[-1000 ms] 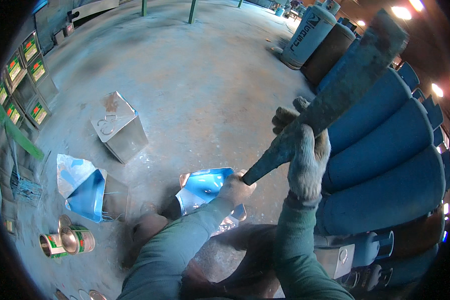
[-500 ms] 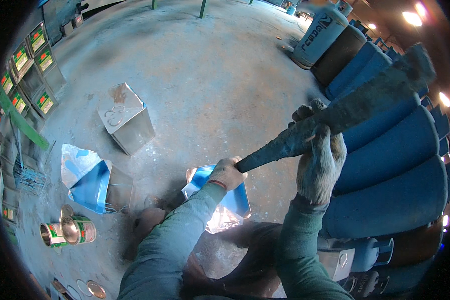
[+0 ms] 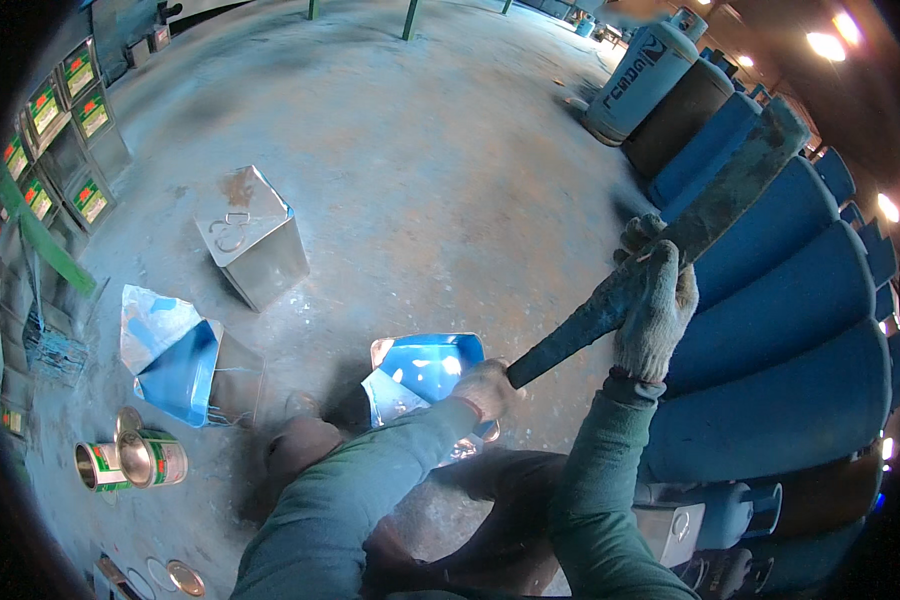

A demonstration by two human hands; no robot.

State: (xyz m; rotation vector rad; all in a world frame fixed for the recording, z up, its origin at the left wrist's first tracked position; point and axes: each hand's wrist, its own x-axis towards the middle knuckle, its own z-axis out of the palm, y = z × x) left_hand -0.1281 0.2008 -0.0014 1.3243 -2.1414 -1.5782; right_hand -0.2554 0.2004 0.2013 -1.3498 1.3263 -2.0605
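Stained bar (image 3: 735, 187): right hand (image 3: 652, 322) clasps its middle, left hand (image 3: 486, 388) wraps its narrow end, apparently above a blue-lined can (image 3: 408, 362).

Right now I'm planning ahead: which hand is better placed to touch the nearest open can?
Probably the left hand: in view it overlaps the open can, while the right hand holds the tool farther away.

Head-worn fisheye, left one of the pair, looking down and kinda forward from above the wearer's grey-white gloved hands (image 3: 653, 312). Long green sleeves (image 3: 360, 500) are super close at the lower edge, while the blue-stained grey floor (image 3: 420, 200) stretches way off up top.
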